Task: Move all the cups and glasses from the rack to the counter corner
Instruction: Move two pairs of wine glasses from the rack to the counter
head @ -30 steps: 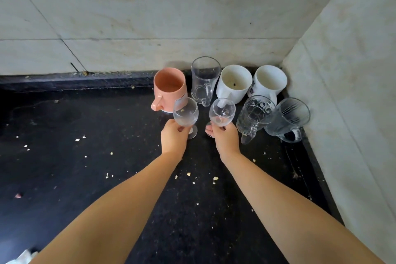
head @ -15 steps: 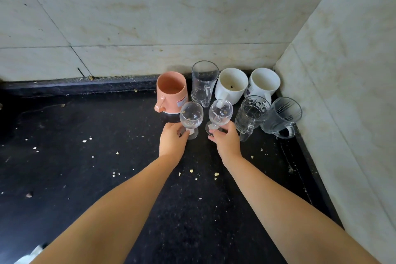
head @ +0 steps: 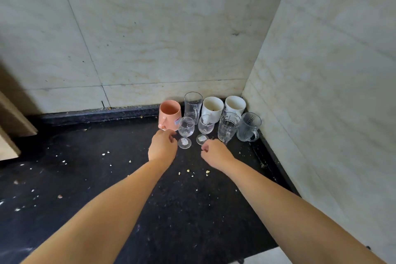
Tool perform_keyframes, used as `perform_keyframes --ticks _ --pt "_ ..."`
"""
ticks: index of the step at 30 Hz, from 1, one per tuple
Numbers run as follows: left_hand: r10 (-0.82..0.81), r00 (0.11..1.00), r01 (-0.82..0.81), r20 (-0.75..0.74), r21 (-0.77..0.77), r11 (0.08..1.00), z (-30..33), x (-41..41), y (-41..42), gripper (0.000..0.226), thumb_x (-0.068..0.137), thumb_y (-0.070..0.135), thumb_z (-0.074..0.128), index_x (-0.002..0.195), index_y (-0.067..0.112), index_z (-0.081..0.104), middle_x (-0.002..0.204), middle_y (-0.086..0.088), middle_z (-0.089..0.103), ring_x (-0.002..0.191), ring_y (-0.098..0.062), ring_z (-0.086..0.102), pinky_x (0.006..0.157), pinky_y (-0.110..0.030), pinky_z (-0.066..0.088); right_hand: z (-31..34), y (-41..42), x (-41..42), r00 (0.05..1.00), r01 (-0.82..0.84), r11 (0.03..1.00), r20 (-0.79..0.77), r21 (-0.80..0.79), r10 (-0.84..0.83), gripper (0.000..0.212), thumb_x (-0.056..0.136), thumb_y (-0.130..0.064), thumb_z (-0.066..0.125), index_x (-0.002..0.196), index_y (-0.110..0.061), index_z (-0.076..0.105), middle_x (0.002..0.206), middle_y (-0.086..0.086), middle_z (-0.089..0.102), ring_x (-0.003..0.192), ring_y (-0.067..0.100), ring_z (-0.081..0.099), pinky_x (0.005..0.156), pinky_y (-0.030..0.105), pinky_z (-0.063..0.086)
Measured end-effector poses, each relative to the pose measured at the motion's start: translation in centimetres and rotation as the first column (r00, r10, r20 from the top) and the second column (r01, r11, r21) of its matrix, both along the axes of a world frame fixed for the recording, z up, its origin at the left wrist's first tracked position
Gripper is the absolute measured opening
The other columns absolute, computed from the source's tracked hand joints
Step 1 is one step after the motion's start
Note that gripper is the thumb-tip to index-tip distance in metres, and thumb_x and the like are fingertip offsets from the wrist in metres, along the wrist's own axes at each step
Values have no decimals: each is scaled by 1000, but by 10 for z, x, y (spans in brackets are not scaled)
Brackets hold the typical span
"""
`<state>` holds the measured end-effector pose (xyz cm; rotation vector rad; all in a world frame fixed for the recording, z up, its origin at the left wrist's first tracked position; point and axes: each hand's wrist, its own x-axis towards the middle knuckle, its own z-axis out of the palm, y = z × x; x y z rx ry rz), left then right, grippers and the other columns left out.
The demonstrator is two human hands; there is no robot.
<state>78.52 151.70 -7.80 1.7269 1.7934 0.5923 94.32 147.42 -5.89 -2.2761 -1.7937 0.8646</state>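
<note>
Two small clear stemmed glasses stand upright on the black speckled stone worktop [head: 107, 188], set down in front of the cluster in the corner: the left stemmed glass [head: 186, 132] and the right stemmed glass [head: 205, 128]. The left hand [head: 162, 148] sits just at 9 o'clock of the left glass's foot, its fingers loosely curled and holding nothing. The right hand [head: 215, 153] lies at 5 o'clock of the right glass's foot, fingers likewise loosely bent and empty. Both hands are just beside their glasses and apart from them, so the placing step looks finished.

Next would come a trip to the rack, which is out of view; whether anything is left there cannot be told. Drawing the hands away calls for care, since the stemmed glasses are top-heavy and stand close together.

Behind, from 9 to 3 o'clock: a pink ceramic mug [head: 169, 114], a tall clear glass mug [head: 192, 106], a white ceramic mug [head: 212, 106] with a small dark speck inside, and a second white mug [head: 234, 104]. In front at 3 o'clock stand a cut-glass patterned mug [head: 227, 127] and an etched clear glass mug [head: 249, 127]. All appear empty. Pale crumbs [head: 188, 171] dot the worktop.
</note>
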Motion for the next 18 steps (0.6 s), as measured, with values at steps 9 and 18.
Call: perform_keyframes --ticks 9,18 --pt "46 959 -94 -278 -159 983 35 -64 -100 30 86 9 42 102 14 68 107 -8 68 98 -31 63 81 -38 54 33 -49 -48 778 -465 885 461 -36 427 37 91 -12 48 128 -7 49 129 12 46 118 34 51 86 41 45" --pt "354 877 -407 -325 -111 907 38 -114 -261 30 84 8 46 103 9 69 110 -13 68 101 -33 62 86 -38 54 48 -147 -106 534 -774 631 491 -42 688 28 92 -10 44 119 -7 52 127 14 47 115 35 51 81 40 42"
